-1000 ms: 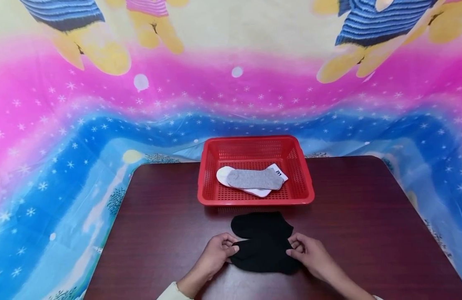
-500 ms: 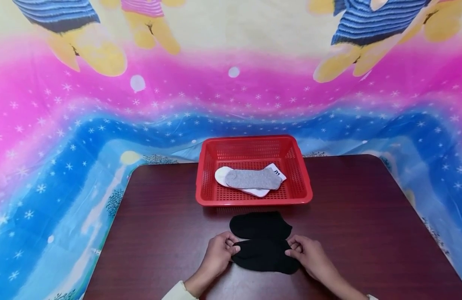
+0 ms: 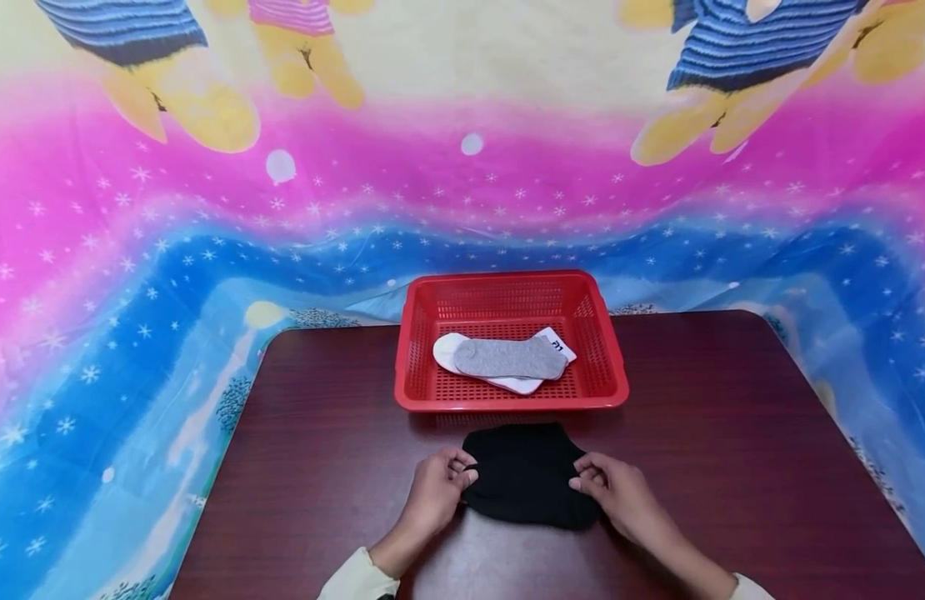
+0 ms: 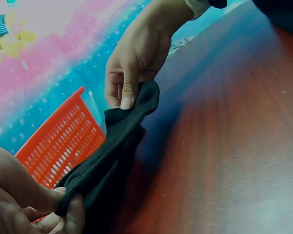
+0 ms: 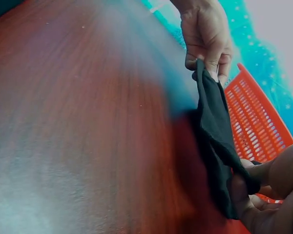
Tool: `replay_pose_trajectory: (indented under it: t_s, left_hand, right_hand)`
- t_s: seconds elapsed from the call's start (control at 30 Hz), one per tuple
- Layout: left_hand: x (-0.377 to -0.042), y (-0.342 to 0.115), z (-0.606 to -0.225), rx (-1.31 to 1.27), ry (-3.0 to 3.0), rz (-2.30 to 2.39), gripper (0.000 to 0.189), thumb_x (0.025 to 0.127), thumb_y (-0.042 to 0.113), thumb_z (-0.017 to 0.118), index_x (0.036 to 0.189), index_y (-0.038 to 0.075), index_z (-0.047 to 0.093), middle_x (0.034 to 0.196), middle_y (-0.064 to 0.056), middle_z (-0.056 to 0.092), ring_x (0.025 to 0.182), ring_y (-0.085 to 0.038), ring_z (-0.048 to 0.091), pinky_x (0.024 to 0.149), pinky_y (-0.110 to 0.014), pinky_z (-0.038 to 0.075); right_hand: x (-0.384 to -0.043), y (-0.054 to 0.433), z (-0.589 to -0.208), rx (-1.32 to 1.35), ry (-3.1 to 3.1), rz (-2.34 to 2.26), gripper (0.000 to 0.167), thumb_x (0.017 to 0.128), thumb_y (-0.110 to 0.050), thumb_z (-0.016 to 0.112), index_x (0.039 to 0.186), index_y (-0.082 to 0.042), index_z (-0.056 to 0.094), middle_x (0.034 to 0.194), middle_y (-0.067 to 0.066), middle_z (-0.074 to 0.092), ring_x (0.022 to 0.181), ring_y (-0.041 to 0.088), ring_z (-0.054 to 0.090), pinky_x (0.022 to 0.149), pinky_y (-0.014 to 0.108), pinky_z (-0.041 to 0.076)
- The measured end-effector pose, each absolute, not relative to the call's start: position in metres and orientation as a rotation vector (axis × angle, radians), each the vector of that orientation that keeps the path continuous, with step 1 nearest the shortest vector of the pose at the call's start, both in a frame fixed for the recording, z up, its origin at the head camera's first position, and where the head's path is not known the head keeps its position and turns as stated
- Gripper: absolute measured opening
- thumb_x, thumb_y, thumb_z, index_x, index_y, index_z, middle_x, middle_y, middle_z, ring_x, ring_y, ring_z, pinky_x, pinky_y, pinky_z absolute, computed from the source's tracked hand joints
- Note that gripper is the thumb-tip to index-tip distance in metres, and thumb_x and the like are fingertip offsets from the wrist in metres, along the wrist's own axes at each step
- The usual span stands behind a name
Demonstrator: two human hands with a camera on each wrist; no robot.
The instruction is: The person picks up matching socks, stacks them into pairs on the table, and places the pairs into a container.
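Two black socks lie in front of the basket in the head view. My left hand (image 3: 432,493) pinches the toe end of the near sock (image 3: 530,498) between thumb and fingers. At its other end, my right hand (image 3: 622,498) pinches the cuff side. Stretched between both hands, this sock overlaps the far sock (image 3: 517,437), whose upper edge shows beyond it. In the left wrist view the held sock (image 4: 112,146) hangs in folds above the table, its shadow beside it. The right wrist view shows the same black fabric (image 5: 217,122) held at both ends.
A red perforated basket (image 3: 507,405) stands just beyond the socks. Inside lie a grey sock (image 3: 507,358) and white socks (image 3: 449,352), one with dark lettering. The dark wood table (image 3: 320,450) ends at a printed cloth backdrop (image 3: 462,200).
Both hands have lifted the near black sock and moved it forward, away from the body, so that it now covers much of the far one. The basket has stayed put.
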State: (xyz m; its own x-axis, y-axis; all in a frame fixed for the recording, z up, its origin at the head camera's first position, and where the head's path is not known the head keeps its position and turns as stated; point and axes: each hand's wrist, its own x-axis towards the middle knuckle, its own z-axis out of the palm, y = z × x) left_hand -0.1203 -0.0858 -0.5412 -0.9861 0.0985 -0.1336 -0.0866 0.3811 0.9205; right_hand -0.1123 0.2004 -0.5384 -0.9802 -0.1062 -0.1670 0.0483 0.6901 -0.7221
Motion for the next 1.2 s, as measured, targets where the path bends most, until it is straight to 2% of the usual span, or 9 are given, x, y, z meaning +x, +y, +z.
replay_pose_trajectory:
  t_s: [0.23,0.43,0.73,1.03,1.2]
  left_hand:
    - [-0.138,-0.079,-0.540,-0.035,2.520,1.679,0.007,0.089,-0.002,0.072,0.093,0.000,0.067,0.079,-0.004,0.061,0.069,-0.006,0.051,0.062,-0.018,0.043]
    - [-0.150,-0.074,-0.543,-0.105,2.559,1.683,0.005,0.090,-0.001,0.071,0.093,0.001,0.068,0.080,-0.004,0.062,0.071,-0.009,0.051,0.062,-0.020,0.044]
    - [-0.158,-0.072,-0.548,-0.185,2.612,1.715,0.008,0.085,-0.002,0.074,0.093,-0.001,0.070,0.079,-0.008,0.065,0.070,-0.007,0.052,0.063,-0.019,0.045]
    - [-0.164,-0.070,-0.556,-0.187,2.655,1.703,0.011,0.083,-0.002,0.076,0.092,-0.001,0.071,0.079,-0.008,0.067,0.070,-0.006,0.053,0.064,-0.020,0.047]
    - [-0.166,-0.070,-0.561,-0.141,2.711,1.676,0.010,0.083,-0.005,0.076,0.090,0.000,0.071,0.077,-0.008,0.066,0.069,-0.006,0.053,0.064,-0.019,0.046]
  right_hand:
    - [-0.127,0.196,-0.537,-0.033,2.825,-1.160,0.009,0.094,-0.017,0.073,0.101,-0.010,0.072,0.085,-0.005,0.069,0.074,0.002,0.056,0.069,0.022,0.048]
    - [-0.140,0.195,-0.536,-0.004,2.841,-1.168,0.012,0.097,-0.019,0.070,0.105,-0.010,0.072,0.089,-0.002,0.069,0.076,0.007,0.057,0.070,0.023,0.048]
    - [-0.152,0.193,-0.537,0.059,2.852,-1.206,0.017,0.098,-0.021,0.070,0.107,-0.007,0.072,0.093,0.003,0.072,0.079,0.010,0.060,0.071,0.024,0.050]
    - [-0.162,0.190,-0.545,0.077,2.907,-1.158,0.019,0.096,-0.020,0.072,0.105,-0.004,0.072,0.089,0.004,0.070,0.077,0.012,0.059,0.070,0.026,0.049]
    - [-0.164,0.189,-0.552,-0.014,2.989,-1.126,0.015,0.094,-0.015,0.074,0.101,-0.003,0.071,0.085,0.005,0.069,0.075,0.012,0.059,0.067,0.026,0.049]
